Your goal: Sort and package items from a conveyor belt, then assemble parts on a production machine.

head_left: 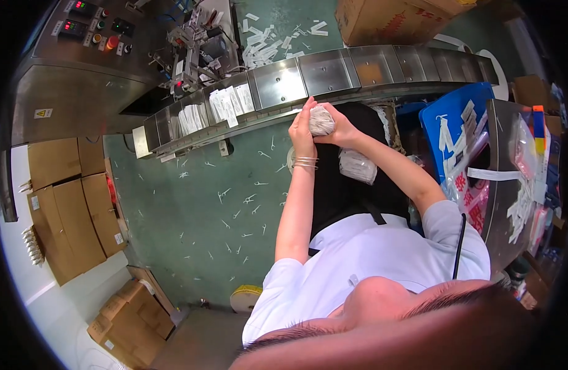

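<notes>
- Head view: the white bundle (321,120) lies between the two hands, at about one o'clock from the middle of the view and raised above the lap.
- The left hand (301,127) sits at nine o'clock of the bundle, its fingers close together, pointing towards twelve and pressed along that side.
- The right hand (344,128) cups the bundle from three o'clock, its fingers bent around the edge; some fingertips on both hands are hidden, so I cannot tell exactly where they press.
- The bundle looks roundish and compact, whitish with fine greyish lines, like many slim pieces packed side by side; whether it has a wrapper I cannot tell.
- At five o'clock from it, a white packet in shiny clear film (358,166) rests on the dark-clad lap, apart from both hands.
- Just beyond the hands, towards twelve o'clock, runs a steel conveyor (327,72); white packets (232,102) lie on it between nine and ten.
- A blue bin (433,115) stands at three o'clock.
- Small white forked pieces (248,199) are scattered over the green floor (166,216) at seven to eight o'clock.
</notes>
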